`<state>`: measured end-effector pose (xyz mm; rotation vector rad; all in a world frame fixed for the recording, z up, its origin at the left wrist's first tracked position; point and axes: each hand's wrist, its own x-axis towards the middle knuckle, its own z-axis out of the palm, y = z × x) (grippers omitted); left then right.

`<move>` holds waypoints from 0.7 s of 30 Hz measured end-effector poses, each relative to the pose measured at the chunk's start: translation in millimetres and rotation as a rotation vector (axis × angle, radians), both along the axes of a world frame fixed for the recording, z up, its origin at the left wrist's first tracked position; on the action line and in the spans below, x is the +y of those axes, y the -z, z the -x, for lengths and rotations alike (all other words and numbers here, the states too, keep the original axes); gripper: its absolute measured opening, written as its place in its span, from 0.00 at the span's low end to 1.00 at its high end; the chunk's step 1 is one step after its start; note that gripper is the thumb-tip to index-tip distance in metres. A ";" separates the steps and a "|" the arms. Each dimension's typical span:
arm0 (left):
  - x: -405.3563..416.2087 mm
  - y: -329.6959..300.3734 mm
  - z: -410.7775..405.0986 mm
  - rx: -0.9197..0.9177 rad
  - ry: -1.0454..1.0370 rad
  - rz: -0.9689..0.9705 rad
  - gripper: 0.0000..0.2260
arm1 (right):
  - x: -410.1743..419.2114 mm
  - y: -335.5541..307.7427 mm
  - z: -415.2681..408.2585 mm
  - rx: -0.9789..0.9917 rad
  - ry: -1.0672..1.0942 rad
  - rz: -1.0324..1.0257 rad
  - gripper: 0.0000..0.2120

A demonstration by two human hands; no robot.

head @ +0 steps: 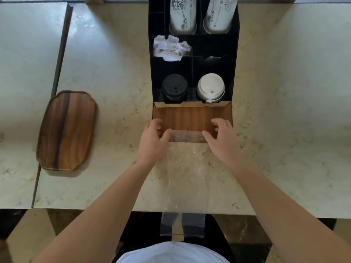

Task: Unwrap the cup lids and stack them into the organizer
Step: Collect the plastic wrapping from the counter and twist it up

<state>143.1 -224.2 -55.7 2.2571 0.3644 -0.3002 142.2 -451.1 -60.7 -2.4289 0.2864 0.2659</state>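
A black organizer [234,59] with a wooden front panel stands on the marble counter. Its front left slot holds a stack of black lids [174,88], its front right slot a stack of white lids [210,88]. A clear plastic wrapper [187,168] lies flat on the counter before the organizer, and its lower end hangs over the near edge. My left hand [153,139] pinches the wrapper's far left corner. My right hand [222,137] pinches the far right corner. The far edge is lifted against the wooden panel.
Two stacks of white printed paper cups [183,14] fill the organizer's rear slots. Crumpled white paper [171,47] sits in the middle left slot. A wooden tray [66,130] lies on the counter to the left, beside a seam between counter slabs.
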 end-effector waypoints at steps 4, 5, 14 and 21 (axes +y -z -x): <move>1.5 0.3 45.5 -0.411 0.331 -0.351 0.16 | 11.8 3.4 32.4 -0.264 -0.168 0.262 0.26; -0.5 2.7 62.4 -0.384 0.356 -0.328 0.16 | 17.3 5.7 44.6 -0.263 -0.239 0.288 0.27; 38.8 -11.8 176.0 0.438 -0.172 0.011 0.14 | 64.6 12.6 64.5 -0.160 -0.757 0.336 0.33; 38.3 -17.6 200.6 0.807 -0.158 0.376 0.12 | 78.2 32.6 45.7 -0.051 -0.834 0.370 0.27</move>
